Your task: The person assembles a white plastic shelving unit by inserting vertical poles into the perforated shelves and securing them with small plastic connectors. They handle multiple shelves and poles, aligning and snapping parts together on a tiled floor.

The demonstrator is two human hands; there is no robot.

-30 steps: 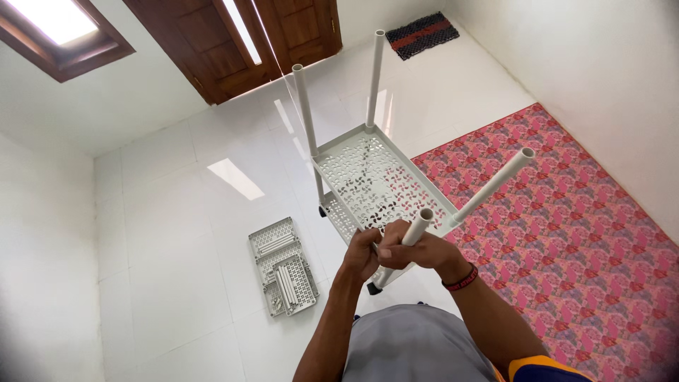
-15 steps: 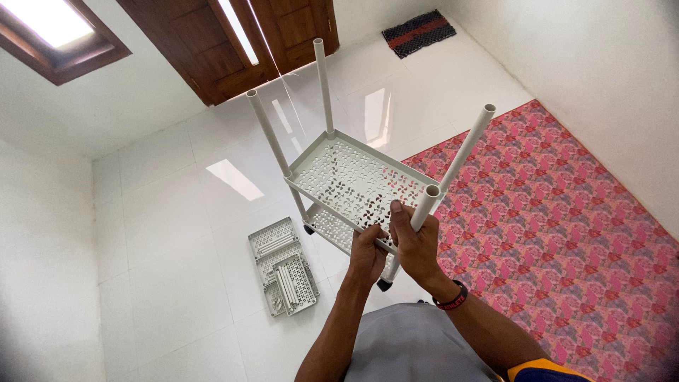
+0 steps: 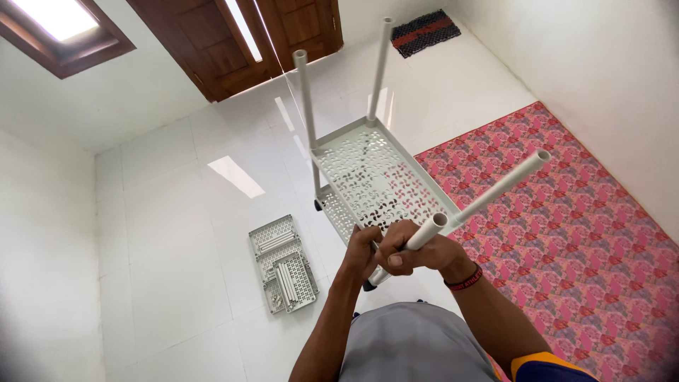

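Bare forearms, both hands bare. Right hand (image 3: pixel 424 251) wrist has black wristband (image 3: pixel 463 279) with red markings. Grey shirt (image 3: pixel 414 343) on torso; right sleeve (image 3: pixel 548 368) dark blue with orange-yellow edge.

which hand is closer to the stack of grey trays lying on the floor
Left. The left hand grips the rack's near edge, on the side toward the stack of grey trays. The right hand wraps the white tube further from them, toward the pink rug.
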